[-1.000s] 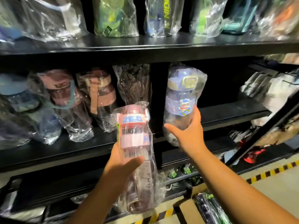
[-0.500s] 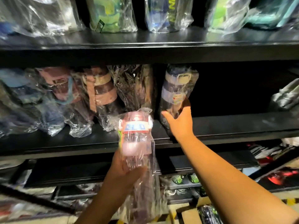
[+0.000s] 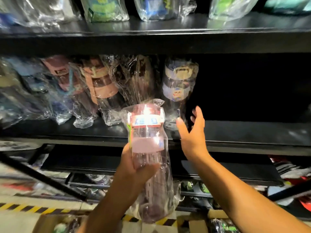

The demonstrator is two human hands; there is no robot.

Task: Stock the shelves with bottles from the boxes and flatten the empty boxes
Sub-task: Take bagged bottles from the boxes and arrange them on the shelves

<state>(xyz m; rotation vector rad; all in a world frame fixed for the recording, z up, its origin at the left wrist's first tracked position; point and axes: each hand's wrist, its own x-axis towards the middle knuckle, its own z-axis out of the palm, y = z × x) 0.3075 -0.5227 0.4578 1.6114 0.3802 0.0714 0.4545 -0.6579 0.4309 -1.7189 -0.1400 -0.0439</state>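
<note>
My left hand [image 3: 134, 167] grips a pink bottle [image 3: 146, 132] wrapped in clear plastic, held upright in front of the middle shelf [image 3: 235, 133]. A purple bottle [image 3: 179, 84] in its plastic bag stands on that shelf, at the right end of a row of bagged bottles. My right hand [image 3: 191, 132] hovers just below and right of the purple bottle, fingers spread, holding nothing.
Several bagged bottles [image 3: 101, 84] fill the left half of the middle shelf; its right half is dark. More bagged bottles line the top shelf [image 3: 151, 29]. An open cardboard box [image 3: 50, 222] lies below on the floor by yellow-black tape.
My right hand has let go of the purple bottle, which now stands on the shelf, and has drawn back slightly. The pink bottle stays in my left hand.
</note>
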